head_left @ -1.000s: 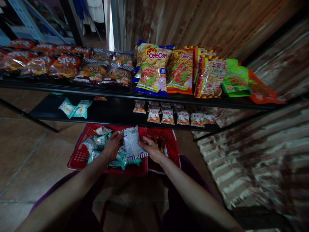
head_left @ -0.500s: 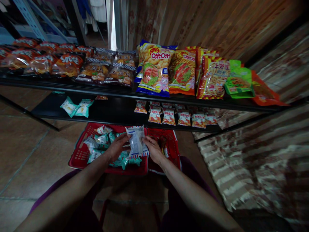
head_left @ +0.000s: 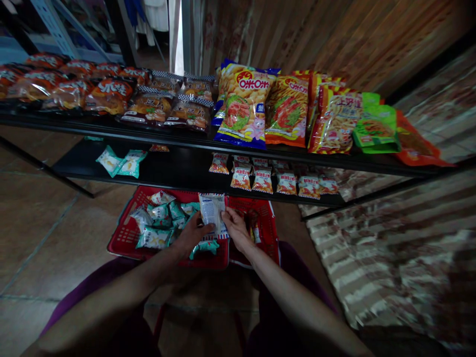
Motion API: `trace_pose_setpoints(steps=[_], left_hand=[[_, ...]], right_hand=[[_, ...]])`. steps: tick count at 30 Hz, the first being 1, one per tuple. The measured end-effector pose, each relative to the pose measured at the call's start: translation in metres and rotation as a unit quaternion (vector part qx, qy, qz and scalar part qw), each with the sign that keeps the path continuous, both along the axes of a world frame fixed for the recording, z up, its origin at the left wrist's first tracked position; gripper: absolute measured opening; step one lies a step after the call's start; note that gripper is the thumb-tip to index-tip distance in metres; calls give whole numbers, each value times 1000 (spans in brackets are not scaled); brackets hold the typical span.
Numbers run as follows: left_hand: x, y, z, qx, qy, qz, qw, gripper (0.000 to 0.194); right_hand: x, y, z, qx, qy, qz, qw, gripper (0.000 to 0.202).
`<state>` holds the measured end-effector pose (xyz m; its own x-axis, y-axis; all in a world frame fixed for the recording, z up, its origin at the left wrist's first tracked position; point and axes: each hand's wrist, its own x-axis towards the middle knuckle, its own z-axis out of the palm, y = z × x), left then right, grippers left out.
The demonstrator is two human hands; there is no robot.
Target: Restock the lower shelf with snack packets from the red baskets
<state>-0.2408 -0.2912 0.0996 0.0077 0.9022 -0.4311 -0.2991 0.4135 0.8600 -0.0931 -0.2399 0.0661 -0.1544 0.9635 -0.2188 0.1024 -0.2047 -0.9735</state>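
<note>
Item: one snack packet (head_left: 211, 209), pale printed side showing, between my left hand (head_left: 193, 232) and right hand (head_left: 235, 227), fingers of both pinching it. I judge it light, slick, contents crushable; best held by the striped end beside the left thumb.

Held packet (head_left: 212, 212) looks like glossy plastic film tbh, red baskets (head_left: 124, 233) smooth plastic, lower shelf (head_left: 178, 171) kinda satiny, striped cloth (head_left: 345, 258) matt and rumpled.

Dim light. Brown tiled floor (head_left: 33, 238) at lower left; blue rack (head_left: 55, 25) at upper left; striped cloth (head_left: 316, 29) at upper right; black shelf (head_left: 178, 169) across the middle.
</note>
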Motion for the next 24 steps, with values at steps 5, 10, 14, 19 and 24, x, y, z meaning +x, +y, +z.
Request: trace_pose_setpoints(steps=[5,10,14,19,24], left_hand=[[-5,3,-9,33,163,46,985,50],[-3,-1,-4,74,259,35,962,62],[2,-11,1,108,290,14,951,66],[4,-21,5,145,271,-30,951,50],[-5,-13,8,177,257,-6,950,38]], right_hand=[[3,-3,2,161,-137,-6,977,35],[-1,-15,17,80,-39,56,994,30],[-5,-19,25,-51,118,83,988,52],[-8,-16,21,-87,168,57,980,55],[-6,-7,18,-145,189,-19,971,45]])
